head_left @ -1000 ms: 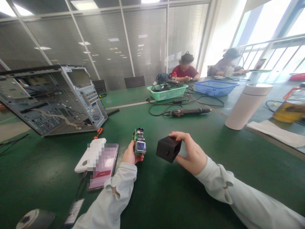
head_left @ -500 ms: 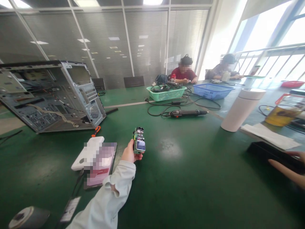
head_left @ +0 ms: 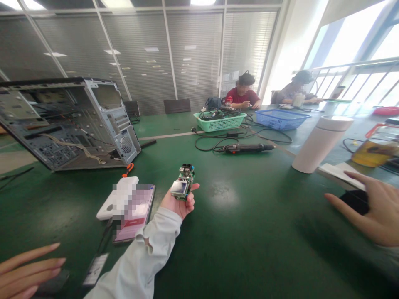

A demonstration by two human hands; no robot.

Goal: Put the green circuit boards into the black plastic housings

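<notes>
My left hand [head_left: 180, 204], in a pale sleeve, is closed around a small green circuit board [head_left: 186, 179] with a little silver screen [head_left: 179, 187]. The board is held above the table with its screen up. At the right edge, my right hand [head_left: 370, 207] has its thumb and fingers spread apart. A black box-like thing [head_left: 355, 201] shows between them, mostly hidden by the hand. White tissue [head_left: 341, 172] lies just beyond. Left of my forearm are a phone [head_left: 137, 218] with a pink screen and a white device [head_left: 116, 199].
Another person's hand [head_left: 29, 270] enters at the lower left. An open computer case [head_left: 102, 124] stands behind. An electric screwdriver [head_left: 249, 148], green basket [head_left: 220, 123], blue basket [head_left: 280, 120] and white tumbler [head_left: 321, 143] are farther back. Two people sit at the far end.
The circuit board has turned in my left hand, its screen tilting leftward. My right hand has moved farther into view with fingers spread. Another person's hand has appeared at the lower left.
</notes>
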